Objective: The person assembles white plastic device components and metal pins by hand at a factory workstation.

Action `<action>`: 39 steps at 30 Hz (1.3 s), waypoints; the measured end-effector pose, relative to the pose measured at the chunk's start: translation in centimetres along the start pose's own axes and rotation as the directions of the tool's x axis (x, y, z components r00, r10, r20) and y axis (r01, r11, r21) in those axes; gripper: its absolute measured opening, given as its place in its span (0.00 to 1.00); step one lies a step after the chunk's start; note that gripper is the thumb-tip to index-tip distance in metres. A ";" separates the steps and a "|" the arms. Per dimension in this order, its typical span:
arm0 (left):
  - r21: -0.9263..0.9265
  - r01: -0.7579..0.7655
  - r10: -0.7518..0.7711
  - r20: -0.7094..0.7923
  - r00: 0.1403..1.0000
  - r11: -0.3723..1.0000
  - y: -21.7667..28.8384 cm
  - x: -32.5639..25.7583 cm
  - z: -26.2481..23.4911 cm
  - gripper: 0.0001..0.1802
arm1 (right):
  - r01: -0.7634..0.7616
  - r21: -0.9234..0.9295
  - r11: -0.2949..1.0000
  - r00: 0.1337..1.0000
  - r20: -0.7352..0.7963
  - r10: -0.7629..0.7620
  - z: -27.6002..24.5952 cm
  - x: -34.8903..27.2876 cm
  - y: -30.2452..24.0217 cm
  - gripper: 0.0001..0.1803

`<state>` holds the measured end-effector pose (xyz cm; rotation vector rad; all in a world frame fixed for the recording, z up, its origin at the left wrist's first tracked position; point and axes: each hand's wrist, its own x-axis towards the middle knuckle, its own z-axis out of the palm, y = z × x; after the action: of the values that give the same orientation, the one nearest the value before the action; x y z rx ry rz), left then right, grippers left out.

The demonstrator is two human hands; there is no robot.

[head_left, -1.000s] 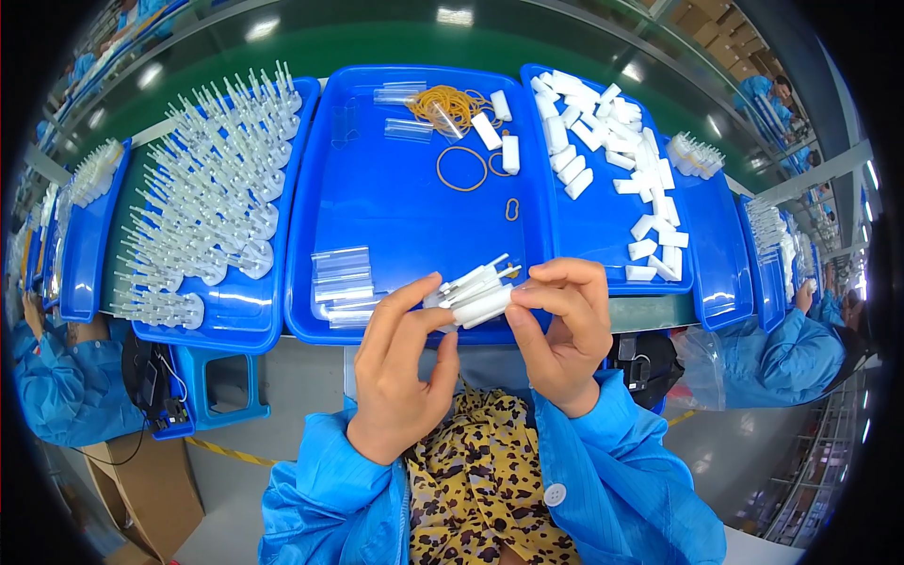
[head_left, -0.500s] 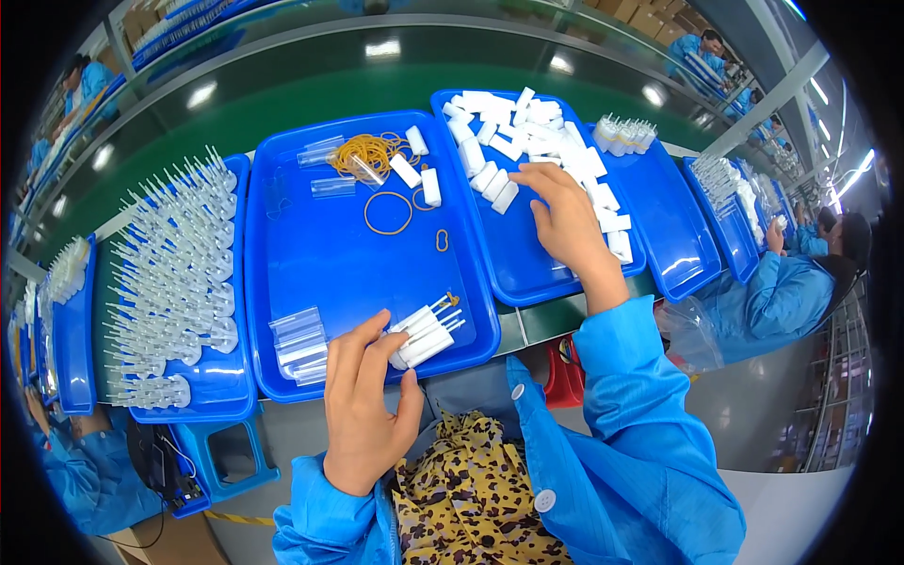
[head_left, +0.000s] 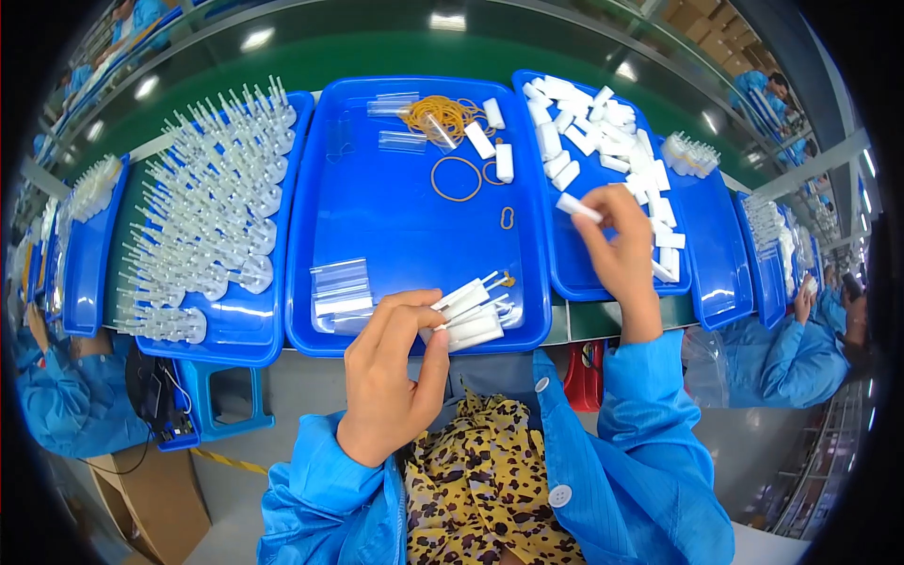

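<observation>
My left hand [head_left: 391,372] is closed at the near edge of the middle blue tray. Its thumb and fingers grip the end of a small bundle of white blocks [head_left: 474,330] with thin white sticks poking out and an amber band at the stick ends. Over the right-hand tray, my right hand [head_left: 621,250] pinches one white block [head_left: 578,208] between thumb and fingers. Many similar white blocks [head_left: 614,146] lie loosely heaped in that tray, beyond and right of the hand. The fingers hide part of both held things.
In the middle tray [head_left: 377,231] lie amber rubber bands [head_left: 443,118], clear plastic sleeves [head_left: 341,285] and loose white blocks [head_left: 480,140]. A left tray [head_left: 226,348] holds rows of clear stemmed pieces [head_left: 212,188]. Farther right, another tray [head_left: 720,268] carries a cluster of white pieces. Co-workers sit at both sides.
My right hand, earlier open above the blocks, has pinched one block and drawn it slightly nearer. My left hand stays on the bundle. The whole view has shifted.
</observation>
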<state>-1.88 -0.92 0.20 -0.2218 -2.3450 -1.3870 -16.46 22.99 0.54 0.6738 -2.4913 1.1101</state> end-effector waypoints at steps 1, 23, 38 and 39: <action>-0.016 0.008 -0.008 -0.026 1.000 1.000 0.0 -0.1 0.1 0.07 | -0.070 0.199 0.977 0.994 -0.064 0.084 0.1 -0.6 0.0 0.04; 0.086 -0.108 0.117 -0.108 0.987 0.990 0.5 -0.2 0.6 0.15 | 0.099 0.465 0.880 0.989 -0.142 -0.036 4.7 -5.8 -7.9 0.08; 0.009 0.016 -0.016 -0.027 1.000 1.000 0.5 -0.2 0.1 0.24 | 0.221 -0.149 0.964 0.973 -0.039 -0.229 0.6 1.9 -1.1 0.14; 0.024 0.032 -0.032 -0.009 0.999 0.999 0.4 -0.3 0.1 0.23 | 0.204 -0.306 0.930 0.974 -0.031 -0.224 0.6 2.5 0.6 0.16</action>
<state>-1.54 -0.58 0.37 -0.1711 -2.3663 -1.3711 -18.92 22.16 1.00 0.7808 -2.3905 0.6454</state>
